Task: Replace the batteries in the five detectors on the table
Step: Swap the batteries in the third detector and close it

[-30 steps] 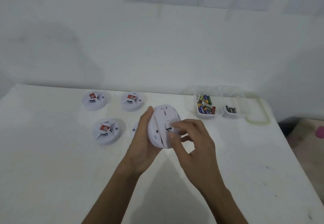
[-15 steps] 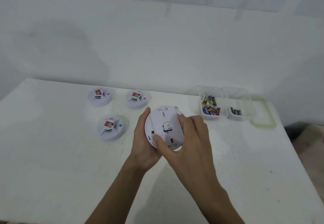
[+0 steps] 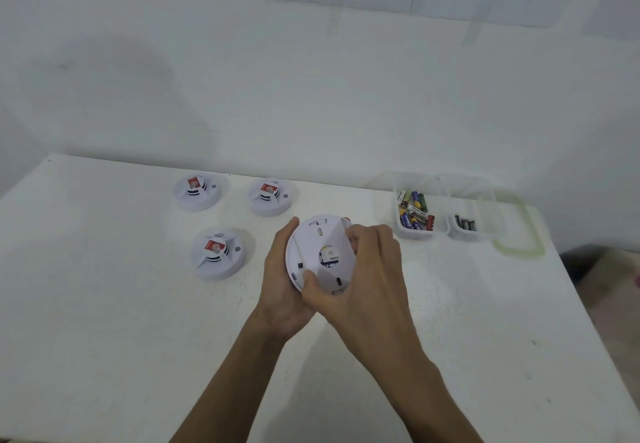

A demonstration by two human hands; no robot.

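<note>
**gripping the whole back plate where fingertips picked before**

working on the detector (image 3: 320, 255) goes on, but the hold is different. a second ago the right hand (image 3: 367, 276) had only its fingertips at the middle of the back. now it spans the back plate, thumb hooked at the lower edge and fingers curled over the upper right rim. the left hand (image 3: 280, 286) cups the detector from behind and the left as it did before, thumb up along the rim. so both hands are clasped on it.

the detector is held up off the table (image 3: 104, 338), back toward the camera, in front of the person. it sits between the near detector (image 3: 218, 254) and the tub (image 3: 384, 196) of batteries (image 3: 414, 214).

this looks like a twisting grip, so the step in hand is probably unlocking the plate rather than prying at the centre. whether the plate has turned at all i cannot tell. a blue and yellow patch shows through the round hole in the middle, either label or cell.

the task looks early — no battery is out. the near detector, far-left detector (image 3: 197, 191) and far-right detector (image 3: 270, 196) rest on the table, red labels up. a fifth is not in view.
</note>
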